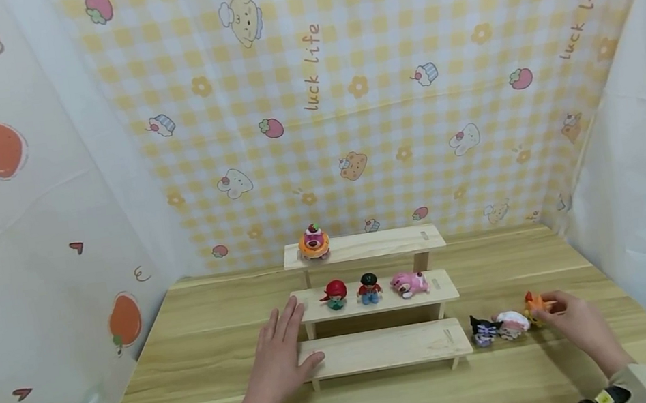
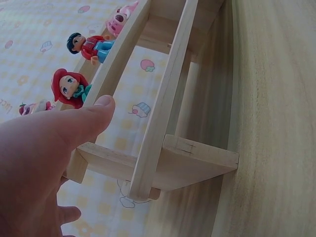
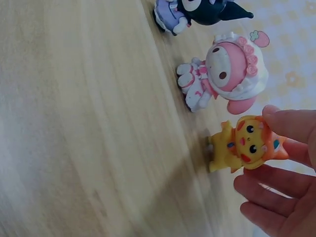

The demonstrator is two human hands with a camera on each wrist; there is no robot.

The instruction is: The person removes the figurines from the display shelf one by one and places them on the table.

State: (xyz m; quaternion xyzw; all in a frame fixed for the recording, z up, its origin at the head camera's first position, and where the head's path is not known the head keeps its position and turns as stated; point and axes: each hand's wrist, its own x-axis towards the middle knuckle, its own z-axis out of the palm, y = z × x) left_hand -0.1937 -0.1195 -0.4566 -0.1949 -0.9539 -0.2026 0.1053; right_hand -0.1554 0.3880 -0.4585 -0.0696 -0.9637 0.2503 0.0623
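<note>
Head view forward and down, wrists close-up

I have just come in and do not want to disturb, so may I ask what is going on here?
A person's right hand pinches the head of a yellow-and-orange figurine, beside a pink-and-white figurine and a black-and-purple figurine. The left hand is at the left end of a three-step wooden shelf. On its middle step are a red-haired figurine, a black-haired figurine and a pink figurine; its top step bears a figurine with an orange ring.
</note>
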